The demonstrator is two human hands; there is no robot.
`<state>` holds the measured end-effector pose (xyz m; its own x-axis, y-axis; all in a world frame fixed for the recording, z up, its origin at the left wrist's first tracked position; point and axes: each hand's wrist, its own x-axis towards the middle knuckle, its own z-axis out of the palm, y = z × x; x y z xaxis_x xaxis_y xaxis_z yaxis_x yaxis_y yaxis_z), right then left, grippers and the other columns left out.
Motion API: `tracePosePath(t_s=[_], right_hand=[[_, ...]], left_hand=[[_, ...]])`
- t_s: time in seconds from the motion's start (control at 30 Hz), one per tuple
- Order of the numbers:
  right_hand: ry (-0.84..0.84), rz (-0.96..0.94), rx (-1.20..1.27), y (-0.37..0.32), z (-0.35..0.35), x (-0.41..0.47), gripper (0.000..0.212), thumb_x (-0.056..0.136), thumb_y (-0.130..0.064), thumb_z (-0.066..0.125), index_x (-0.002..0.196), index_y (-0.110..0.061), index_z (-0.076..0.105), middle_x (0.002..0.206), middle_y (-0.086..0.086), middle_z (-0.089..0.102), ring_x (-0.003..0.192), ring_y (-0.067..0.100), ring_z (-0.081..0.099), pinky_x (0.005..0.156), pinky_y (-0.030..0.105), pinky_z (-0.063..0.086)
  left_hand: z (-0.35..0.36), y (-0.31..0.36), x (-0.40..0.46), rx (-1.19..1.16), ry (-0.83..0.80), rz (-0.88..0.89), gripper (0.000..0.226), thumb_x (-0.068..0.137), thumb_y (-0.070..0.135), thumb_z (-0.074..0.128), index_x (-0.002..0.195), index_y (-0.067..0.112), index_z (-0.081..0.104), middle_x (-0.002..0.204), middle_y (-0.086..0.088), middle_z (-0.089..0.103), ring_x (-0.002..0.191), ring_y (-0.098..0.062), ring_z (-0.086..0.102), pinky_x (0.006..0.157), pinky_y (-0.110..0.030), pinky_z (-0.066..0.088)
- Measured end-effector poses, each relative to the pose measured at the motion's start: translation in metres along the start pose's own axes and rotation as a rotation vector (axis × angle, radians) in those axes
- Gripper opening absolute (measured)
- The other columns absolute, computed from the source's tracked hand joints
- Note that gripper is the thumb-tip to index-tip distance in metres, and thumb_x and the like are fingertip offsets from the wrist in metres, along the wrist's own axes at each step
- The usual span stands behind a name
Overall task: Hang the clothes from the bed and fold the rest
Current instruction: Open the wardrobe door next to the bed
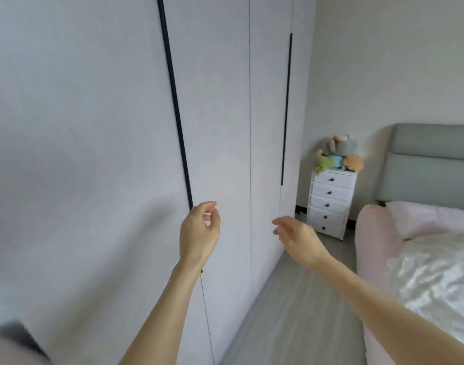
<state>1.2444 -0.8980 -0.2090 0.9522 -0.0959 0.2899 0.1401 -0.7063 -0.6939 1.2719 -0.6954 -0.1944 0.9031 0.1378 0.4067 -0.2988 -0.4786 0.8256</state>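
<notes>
Left hand (199, 230) at centre: fingers loosely curled, holding nothing, raised at the lower end of the wardrobe's long black handle (173, 101); contact cannot be confirmed. Right hand (298, 238) at 3 o'clock of it: fingers relaxed, empty, near the wardrobe door (225, 127). Bed (378, 233) at 4 o'clock, covered by a shiny white quilt (436, 280); clothes not discernible. Drawer chest (329, 204) at 2 o'clock.

A wardrobe (94, 127) stands to your left and ahead. Beyond it sits a drawer chest (329, 204) with plush toys (337, 154) on top. The bed (423, 259) lies to your right.
</notes>
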Motion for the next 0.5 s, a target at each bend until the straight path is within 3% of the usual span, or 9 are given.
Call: tracePosePath(t_s=[0.1,0.2,0.37,0.5], right_hand=[[-0.006,-0.199,0.079,-0.017,0.035,0.071,0.029,0.095,-0.011,0.043,0.120,-0.013,0.057,0.117,0.000,0.060,0.097,0.014,0.057,0.088,0.033,0.047],[0.012,-0.476,0.030,-0.032,0.070,0.137,0.036,0.095,-0.012,0.043,0.130,-0.016,0.050,0.129,-0.001,0.049,0.113,0.015,0.049,0.087,0.027,0.044],[0.168,-0.859,-0.054,-0.058,0.104,0.237,0.049,0.079,0.004,0.055,0.128,0.000,0.051,0.130,0.022,0.048,0.120,0.038,0.048,0.094,0.043,0.046],[0.288,-1.140,-0.086,-0.057,0.125,0.306,0.046,0.084,-0.002,0.041,0.130,-0.006,0.040,0.130,0.025,0.046,0.118,0.039,0.047,0.097,0.056,0.037]], left_hand=[[-0.007,-0.007,0.055,0.090,0.233,0.016,0.026,0.092,0.013,0.049,0.115,0.016,0.060,0.110,0.004,0.060,0.090,-0.013,0.056,0.081,-0.027,0.045],[-0.002,-0.011,0.104,0.192,0.415,0.057,0.027,0.090,0.012,0.051,0.116,0.011,0.059,0.109,-0.003,0.061,0.093,-0.020,0.059,0.082,-0.032,0.047],[0.021,-0.023,0.166,0.454,0.669,0.166,0.019,0.087,0.014,0.055,0.104,0.009,0.064,0.091,-0.003,0.068,0.076,-0.023,0.064,0.068,-0.032,0.046],[0.045,-0.022,0.196,0.557,0.887,0.099,0.019,0.086,0.026,0.049,0.085,0.012,0.061,0.067,0.001,0.062,0.056,-0.023,0.059,0.051,-0.034,0.045]])
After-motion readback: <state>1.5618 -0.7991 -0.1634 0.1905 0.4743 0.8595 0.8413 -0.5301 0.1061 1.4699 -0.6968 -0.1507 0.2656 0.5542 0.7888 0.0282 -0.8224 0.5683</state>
